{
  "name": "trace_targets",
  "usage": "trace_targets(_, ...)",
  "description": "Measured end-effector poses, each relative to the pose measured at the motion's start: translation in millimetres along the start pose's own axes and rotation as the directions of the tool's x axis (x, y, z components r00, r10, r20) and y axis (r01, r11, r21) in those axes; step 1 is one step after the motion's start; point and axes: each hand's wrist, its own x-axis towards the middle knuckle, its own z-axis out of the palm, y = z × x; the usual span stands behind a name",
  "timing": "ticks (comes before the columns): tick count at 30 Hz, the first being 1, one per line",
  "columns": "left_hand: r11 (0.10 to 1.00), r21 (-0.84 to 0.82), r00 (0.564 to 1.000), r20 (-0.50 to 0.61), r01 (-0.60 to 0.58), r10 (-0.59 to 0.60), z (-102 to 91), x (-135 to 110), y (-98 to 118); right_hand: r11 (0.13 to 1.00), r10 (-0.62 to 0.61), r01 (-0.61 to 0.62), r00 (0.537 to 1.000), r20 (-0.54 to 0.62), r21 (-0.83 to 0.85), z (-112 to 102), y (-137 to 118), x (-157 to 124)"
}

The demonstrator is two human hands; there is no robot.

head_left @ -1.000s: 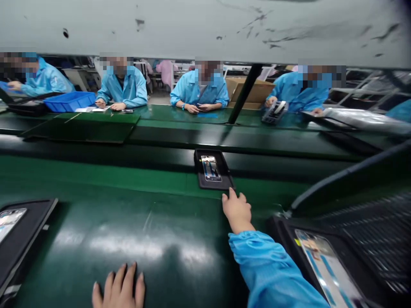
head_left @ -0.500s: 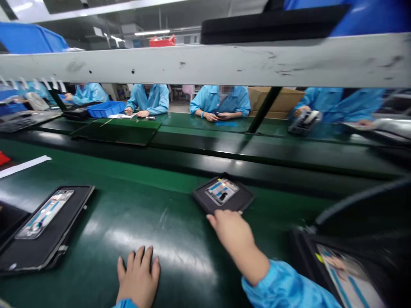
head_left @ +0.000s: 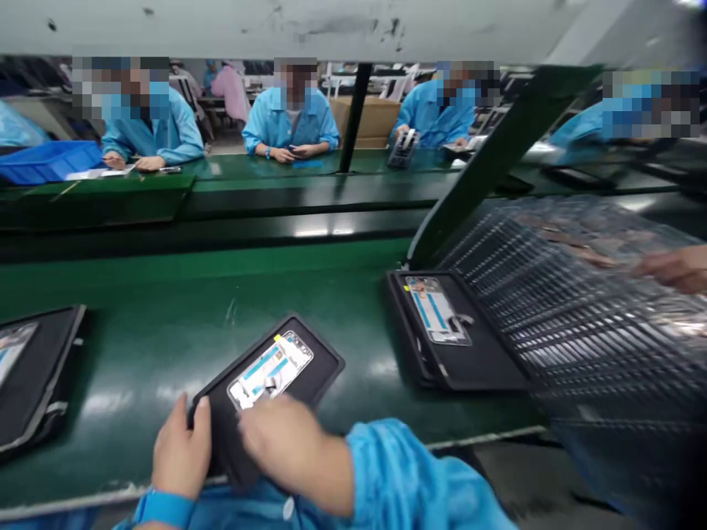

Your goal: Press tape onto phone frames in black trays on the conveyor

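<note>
A black tray (head_left: 323,368) lies at a slant in front of me, its near end over the table's front edge. On it rests a phone frame (head_left: 292,353) with blue strips, a yellow tab and a pale ribbon-like piece. My left hand (head_left: 181,449) wears a blue wristband and grips the tray's left edge between thumb and fingers. Over the near end of the frame is my right hand (head_left: 290,438), blurred, its fingers curled down; whether they pinch the frame or only touch it is hidden.
To the right, stacked black trays (head_left: 486,368) carry another phone frame (head_left: 436,309). Beside them stands a ribbed plastic rack (head_left: 524,280), with another person's hand (head_left: 677,269) above it. Another tray (head_left: 49,397) lies left. Co-workers sit across the green table (head_left: 149,338), behind a slanted post (head_left: 508,154).
The tray with the phone frame has come from the far side of the table to right before me. My left hand has taken hold of its edge. The view has swung right and down.
</note>
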Motion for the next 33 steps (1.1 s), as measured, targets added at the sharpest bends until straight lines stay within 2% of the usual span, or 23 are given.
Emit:
trace_targets(1, 1.0, 0.008, 1.0, 0.022, -0.017, 0.017, 2.4, -6.5, -2.9, 0.983, 0.153, -0.152, 0.988, -0.003, -0.104, -12.9, 14.5, -2.7)
trace_targets(2, 0.999, 0.012, 0.998, 0.049, -0.039, 0.038, 6.3, -12.9, -5.0, 0.958, 0.251, -0.255, 0.967, -0.043, -0.134, -23.8, 31.5, -5.1)
trace_targets(5, 0.995, 0.049, 0.993, 0.085, -0.092, 0.088, 19.7, -23.5, -6.1, 0.84, 0.475, -0.511, 0.855, -0.207, -0.182, -37.8, 84.3, -11.6)
trace_targets(6, 0.994, 0.051, 0.992, 0.083, -0.096, 0.092, 21.9, -22.2, -5.1, 0.797, 0.534, -0.573, 0.817, -0.22, -0.191, -36.9, 97.1, -14.7)
trace_targets(7, 0.993, 0.047, 0.992, 0.083, -0.104, 0.1, 22.0, -18.5, -3.9, 0.786, 0.58, -0.6, 0.799, -0.156, -0.151, -34.2, 105.7, -18.6)
trace_targets(9, 0.99, 0.033, 0.987, 0.09, -0.138, 0.134, 15.3, -6.1, -0.7, 0.771, 0.633, -0.635, 0.772, -0.058, -0.05, -26.3, 109.2, -28.6)
trace_targets(12, 0.987, 0.052, 0.988, 0.042, -0.152, 0.15, -1.9, 9.4, 6.1, 0.732, 0.677, -0.681, 0.731, 0.091, 0.027, -14.5, 91.4, -43.1)
trace_targets(15, 0.96, 0.105, 0.965, -0.009, -0.259, 0.261, -5.3, 4.0, 14.3, 0.697, 0.691, -0.715, 0.688, 0.219, 0.049, -5.9, 73.7, -52.3)
trace_targets(18, 0.859, 0.16, 0.874, 0.095, -0.486, 0.476, 12.4, -13.6, 21.0, 0.688, 0.691, -0.721, 0.687, 0.225, 0.088, -0.4, 71.3, -56.3)
trace_targets(20, 0.815, 0.181, 0.834, 0.113, -0.551, 0.54, 26.6, -22.2, 23.9, 0.688, 0.689, -0.718, 0.691, 0.218, 0.103, 1.5, 74.4, -57.0)
trace_targets(22, 0.796, 0.188, 0.817, 0.086, -0.575, 0.57, 36.0, -25.7, 25.5, 0.69, 0.687, -0.716, 0.693, 0.218, 0.101, 2.0, 76.7, -56.7)
trace_targets(25, 0.788, 0.19, 0.809, 0.072, -0.585, 0.583, 41.1, -26.1, 25.3, 0.683, 0.694, -0.723, 0.686, 0.222, 0.099, 0.8, 76.5, -55.3)
trace_targets(30, 0.838, 0.197, 0.86, 0.089, -0.509, 0.502, 45.8, -27.7, 23.6, 0.664, 0.709, -0.74, 0.668, 0.226, 0.103, -2.1, 72.7, -53.6)
trace_targets(33, 0.834, 0.163, 0.849, 0.144, -0.528, 0.509, 47.5, -26.9, 25.4, 0.671, 0.698, -0.735, 0.672, 0.249, 0.101, -5.5, 73.0, -53.3)
